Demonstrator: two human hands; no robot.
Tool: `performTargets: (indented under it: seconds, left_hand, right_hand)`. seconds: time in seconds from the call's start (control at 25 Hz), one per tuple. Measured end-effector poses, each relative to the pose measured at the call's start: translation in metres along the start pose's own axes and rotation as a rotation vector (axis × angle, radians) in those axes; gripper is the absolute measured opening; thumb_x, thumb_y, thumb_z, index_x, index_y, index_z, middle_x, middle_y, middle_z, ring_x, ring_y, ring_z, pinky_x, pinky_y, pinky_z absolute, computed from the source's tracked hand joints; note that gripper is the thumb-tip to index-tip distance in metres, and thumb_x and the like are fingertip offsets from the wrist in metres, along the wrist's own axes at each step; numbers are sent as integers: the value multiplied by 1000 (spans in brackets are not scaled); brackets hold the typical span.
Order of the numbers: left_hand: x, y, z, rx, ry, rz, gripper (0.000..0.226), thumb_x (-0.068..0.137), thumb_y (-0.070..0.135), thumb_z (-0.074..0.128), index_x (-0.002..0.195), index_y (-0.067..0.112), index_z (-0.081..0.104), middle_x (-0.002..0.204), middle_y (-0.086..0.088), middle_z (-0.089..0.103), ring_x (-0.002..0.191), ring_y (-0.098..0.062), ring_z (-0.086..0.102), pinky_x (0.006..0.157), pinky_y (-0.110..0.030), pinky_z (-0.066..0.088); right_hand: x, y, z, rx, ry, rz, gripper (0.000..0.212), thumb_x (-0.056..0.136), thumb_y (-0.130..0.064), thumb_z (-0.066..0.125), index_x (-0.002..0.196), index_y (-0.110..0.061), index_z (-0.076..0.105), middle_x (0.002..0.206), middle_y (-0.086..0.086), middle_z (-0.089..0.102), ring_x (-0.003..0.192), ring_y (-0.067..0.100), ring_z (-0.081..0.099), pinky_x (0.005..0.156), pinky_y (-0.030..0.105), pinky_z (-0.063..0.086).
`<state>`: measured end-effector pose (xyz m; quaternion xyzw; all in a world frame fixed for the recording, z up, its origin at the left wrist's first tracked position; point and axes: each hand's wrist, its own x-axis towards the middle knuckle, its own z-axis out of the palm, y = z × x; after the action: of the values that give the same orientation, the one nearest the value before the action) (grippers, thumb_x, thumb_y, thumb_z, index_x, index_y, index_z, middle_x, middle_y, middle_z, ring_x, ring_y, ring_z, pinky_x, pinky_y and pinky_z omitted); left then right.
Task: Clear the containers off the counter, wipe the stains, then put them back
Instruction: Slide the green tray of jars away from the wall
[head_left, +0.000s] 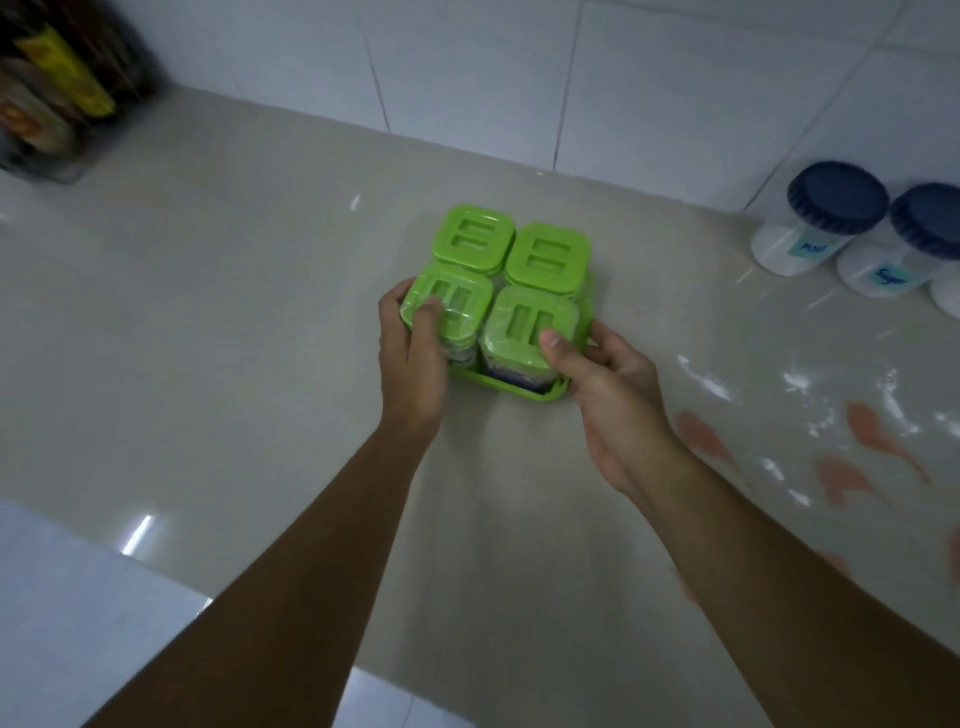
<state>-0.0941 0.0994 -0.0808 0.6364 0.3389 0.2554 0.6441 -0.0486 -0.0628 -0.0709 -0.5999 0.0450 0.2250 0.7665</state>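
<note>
Got both hands on the green tray (524, 391) of four green-lidded containers (511, 283), sitting mid-counter (234, 291), a bit toward the back wall. My left hand (410, 358) is wrapped around the near-left container, thumb on its lid; my right hand (605, 379) grips the tray's right side, thumb on the near-right lid. Orange and white stains (779, 431) are smeared along the right side, and two blue-lidded jars (852, 228) stand in the back right corner.

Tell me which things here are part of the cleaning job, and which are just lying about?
Part of the job:
green-lidded jar set, held by left hand and right hand
blue-lidded jars
orange and white stains
counter

Just lying about:
rack of packets, far left corner
</note>
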Motion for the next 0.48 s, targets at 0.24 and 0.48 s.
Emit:
performTargets:
  seconds: [0.24, 0.48]
  left_hand:
    - [9, -8, -54, 44, 105, -44, 24, 91, 31, 51, 113, 28, 58, 104, 11, 66, 101, -11, 62, 98, -37, 49]
    - [14, -12, -78, 54, 155, -30, 20, 90, 31, 50, 108, 30, 59, 101, 11, 67, 96, -7, 62, 89, -27, 49]
  right_hand:
    - [-17, 30, 42, -31, -41, 38, 47, 75, -26, 81, 118, -14, 70, 107, 6, 78, 107, 23, 73, 102, 44, 55]
    - [-27, 47, 64, -35, -42, 27, 35, 90, -14, 76, 123, -10, 67, 107, 6, 78, 100, 16, 74, 90, 30, 57]
